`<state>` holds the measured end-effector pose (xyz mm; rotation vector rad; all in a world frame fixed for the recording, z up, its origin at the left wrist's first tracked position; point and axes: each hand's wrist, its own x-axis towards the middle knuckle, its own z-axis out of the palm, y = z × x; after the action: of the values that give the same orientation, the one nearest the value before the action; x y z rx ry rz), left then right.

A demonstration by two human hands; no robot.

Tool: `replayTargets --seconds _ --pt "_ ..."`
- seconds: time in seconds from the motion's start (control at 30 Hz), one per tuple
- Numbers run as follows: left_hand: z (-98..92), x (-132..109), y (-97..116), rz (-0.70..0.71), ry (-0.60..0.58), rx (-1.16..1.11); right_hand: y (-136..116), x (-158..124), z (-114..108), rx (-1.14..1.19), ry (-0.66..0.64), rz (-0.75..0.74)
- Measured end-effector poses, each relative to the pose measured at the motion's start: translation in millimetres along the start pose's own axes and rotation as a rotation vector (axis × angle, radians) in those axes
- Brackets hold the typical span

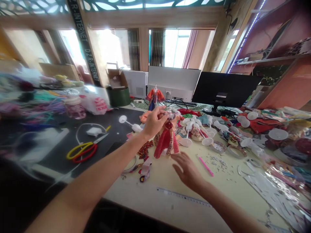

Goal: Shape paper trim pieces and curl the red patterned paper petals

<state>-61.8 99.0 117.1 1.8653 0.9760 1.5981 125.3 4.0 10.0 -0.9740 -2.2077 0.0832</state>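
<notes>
White capitals run down the dark post (84,42): "Z R-INTERNET", cut off by the top edge, then "D Z R-INTERNET" below it. The white bag (91,101) bears red print, seemingly characters or digits, too blurred to read. Marks on the ruler (183,196) and the black monitor's (223,84) label are too small to read

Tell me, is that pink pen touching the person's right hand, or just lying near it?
Apart: the head view shows a strip of pale tabletop between the pink pen and the right hand.
</notes>
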Motion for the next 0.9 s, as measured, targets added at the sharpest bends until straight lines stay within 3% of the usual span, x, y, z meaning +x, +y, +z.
replayTargets --seconds 0.1,0.23,0.4,0.47,0.6,0.73,0.9 --pt "1.6 -3 -2 -0.022 0.002 0.004 0 -18 16 -0.093 -0.245 -0.046" --pt "0.7 -8 -1 -0.046 0.035 0.039 28 -24 12 -0.251 -0.377 0.035" --pt "-1.9 -18 -6 -0.084 0.027 -0.022 67 -31 -10 -0.426 -0.330 0.192" --pt "0.0 -25 -12 -0.102 -0.004 -0.142 66 -32 -13 -0.430 -0.318 0.185" --pt "6.4 -45 -27 -0.187 -0.045 -0.300 38 -29 -8 -0.356 -0.332 0.088" --pt "5.5 -65 -44 -0.269 0.083 -0.180 22 -31 -17 -0.289 -0.292 0.050" --pt "-5.8 -91 -49 -0.177 0.337 -0.076 55 -69 -81 -0.308 -0.051 0.271"
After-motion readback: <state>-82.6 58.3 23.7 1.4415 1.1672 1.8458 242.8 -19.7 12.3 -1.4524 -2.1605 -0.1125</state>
